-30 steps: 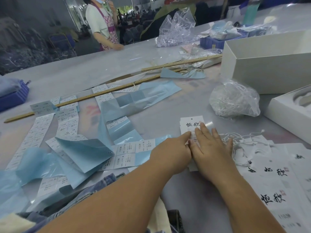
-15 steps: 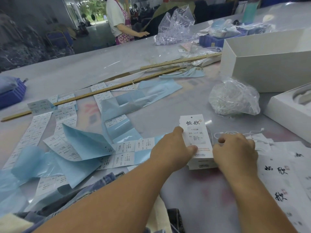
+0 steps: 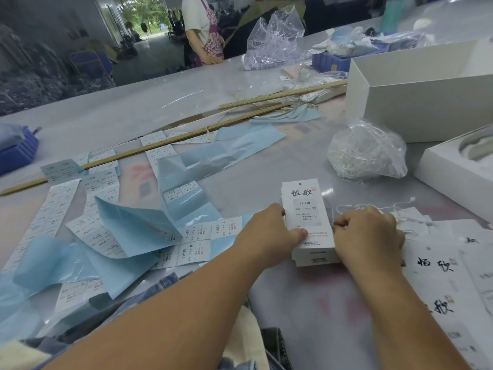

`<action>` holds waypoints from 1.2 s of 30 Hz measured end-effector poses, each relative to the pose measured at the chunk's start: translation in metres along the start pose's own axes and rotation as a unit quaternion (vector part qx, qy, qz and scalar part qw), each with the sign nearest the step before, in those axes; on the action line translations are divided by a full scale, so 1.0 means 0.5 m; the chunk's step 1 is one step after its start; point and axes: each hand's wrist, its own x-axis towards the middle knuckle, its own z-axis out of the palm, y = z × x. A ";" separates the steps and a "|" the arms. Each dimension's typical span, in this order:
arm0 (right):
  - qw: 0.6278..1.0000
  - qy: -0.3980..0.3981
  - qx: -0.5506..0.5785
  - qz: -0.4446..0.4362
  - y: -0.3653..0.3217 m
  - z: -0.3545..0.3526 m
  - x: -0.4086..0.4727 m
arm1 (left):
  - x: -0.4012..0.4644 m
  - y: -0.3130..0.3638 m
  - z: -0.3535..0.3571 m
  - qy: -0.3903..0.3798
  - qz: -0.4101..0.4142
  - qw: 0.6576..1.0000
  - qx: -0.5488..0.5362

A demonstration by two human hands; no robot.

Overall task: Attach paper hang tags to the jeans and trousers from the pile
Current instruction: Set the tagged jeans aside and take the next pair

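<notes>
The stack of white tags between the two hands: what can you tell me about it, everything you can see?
The stack of hang tags is a small pile of white card rectangles lying flat on the grey table. The top tag has a punched hole at its far end, black brush characters, "1103#", size "XS" and small red print near the bottom. Lower tags stick out at the near end. The left hand holds its left edge, thumb on top; the right hand, fingers curled, touches its right edge.

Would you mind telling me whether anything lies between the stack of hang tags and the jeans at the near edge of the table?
Nothing visible blocks the way. Both hands already hold the tag stack, the left hand with its thumb on top and the right hand at its right edge. Bare table separates it from the jeans, which lie partly under blue label sheets.
</notes>
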 end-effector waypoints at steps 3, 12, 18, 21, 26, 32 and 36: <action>1.000 -0.001 -0.019 -0.006 -0.005 -0.003 -0.003 | 0.004 -0.005 -0.001 0.000 -0.004 1.000 -0.005; 0.998 0.058 0.021 -0.029 -0.011 -0.004 -0.004 | 0.007 -0.007 -0.002 0.010 0.003 1.000 0.006; 0.940 0.138 0.310 -0.048 -0.019 -0.012 -0.009 | 0.008 -0.009 -0.009 0.033 0.009 0.999 -0.005; 0.897 0.097 0.429 -0.052 -0.024 -0.015 -0.011 | 0.009 -0.011 -0.011 0.051 0.015 0.999 -0.005; 0.764 -0.011 0.640 -0.075 -0.025 -0.025 -0.006 | 0.011 -0.010 -0.016 0.068 0.017 0.997 -0.033; 0.729 -0.026 0.684 -0.009 -0.031 -0.024 -0.007 | 0.006 0.004 -0.026 0.058 0.032 0.981 -0.183; 0.742 -0.042 0.669 0.010 -0.028 -0.025 -0.010 | -0.007 0.016 -0.042 0.067 0.062 0.969 -0.231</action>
